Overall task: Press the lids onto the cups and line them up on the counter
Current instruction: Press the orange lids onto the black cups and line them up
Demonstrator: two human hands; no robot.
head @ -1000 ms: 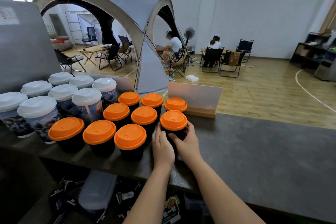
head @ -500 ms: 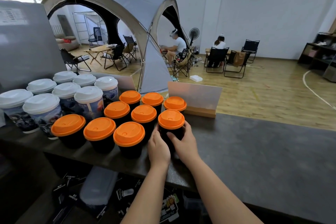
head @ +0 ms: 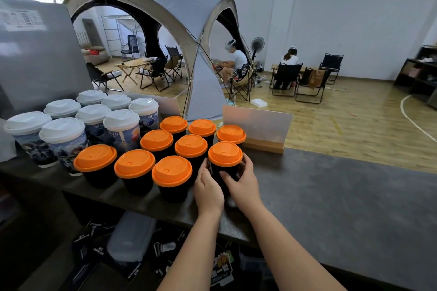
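Both hands, left hand (head: 208, 188) and right hand (head: 243, 181), curled around upright black cup (head: 224, 170), neighbouring cup (head: 172, 178) at 9 o'clock.

The nine short cups (head: 176, 188) are black, each capped with a bright orange lid (head: 171, 171). The taller cups (head: 123, 136) behind them carry printed artwork in dark blue, white and a patch of orange, under plain white lids (head: 62, 130). The counter (head: 331, 196) is mottled dark grey. The small sign (head: 257, 125) is pale and frosted on a light wooden base (head: 263, 146). The dome tent (head: 175, 4) is light grey with tan arches and black inner edging. The floor (head: 354, 120) is warm honey-coloured wood marked with a white line.
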